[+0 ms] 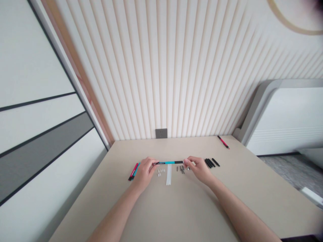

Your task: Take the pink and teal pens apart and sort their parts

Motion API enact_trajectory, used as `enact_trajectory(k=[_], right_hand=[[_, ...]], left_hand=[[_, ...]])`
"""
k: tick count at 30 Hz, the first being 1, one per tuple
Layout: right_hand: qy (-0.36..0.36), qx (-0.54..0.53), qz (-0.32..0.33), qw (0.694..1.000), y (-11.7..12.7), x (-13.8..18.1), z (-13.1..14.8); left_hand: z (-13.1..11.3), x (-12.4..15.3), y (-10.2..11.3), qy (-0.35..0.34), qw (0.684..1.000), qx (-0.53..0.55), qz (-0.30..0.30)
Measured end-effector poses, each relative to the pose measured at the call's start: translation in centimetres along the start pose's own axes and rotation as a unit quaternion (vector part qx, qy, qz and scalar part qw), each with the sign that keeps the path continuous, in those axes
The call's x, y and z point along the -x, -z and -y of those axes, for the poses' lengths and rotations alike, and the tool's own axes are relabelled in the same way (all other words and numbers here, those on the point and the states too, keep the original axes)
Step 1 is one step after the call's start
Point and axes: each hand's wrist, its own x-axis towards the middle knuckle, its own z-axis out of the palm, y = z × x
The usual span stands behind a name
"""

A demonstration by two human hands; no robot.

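A blue-and-black pen [170, 162] lies level between my two hands, just above the table. My left hand [145, 171] is closed on its left end. At the black right end, the fingers of my right hand [198, 167] pinch the tip; a small part may be hidden in them. Beneath the pen lie thin white refill tubes [169, 176]. Several small white plugs [159, 172] are scattered beside my left hand. Short grey pieces [181, 169] lie close to my right fingertips, and small shiny silver parts [188, 168] show just below these fingers.
Left of my left hand lie a pink-and-black pen barrel [133, 171] and a blue one [136, 170]. Several black pieces [209, 163] lie right of my right hand. A red-and-black pen [223, 142] rests near the table's [191, 215] back right corner. Behind is a ribbed wall with a socket [161, 133].
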Motion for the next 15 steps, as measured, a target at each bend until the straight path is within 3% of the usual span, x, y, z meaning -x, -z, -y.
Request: enact_trajectory(k=[9, 15], right_hand=[[0.079, 0.009, -0.017, 0.997, 0.29, -0.11, 0.4], [0.072, 0.035, -0.009, 0.997, 0.33, -0.1, 0.16]], left_hand=[[-0.08, -0.01, 0.01, 0.011, 1.0, -0.006, 0.0], [0.03, 0.05, -0.03, 0.004, 1.0, -0.011, -0.003]])
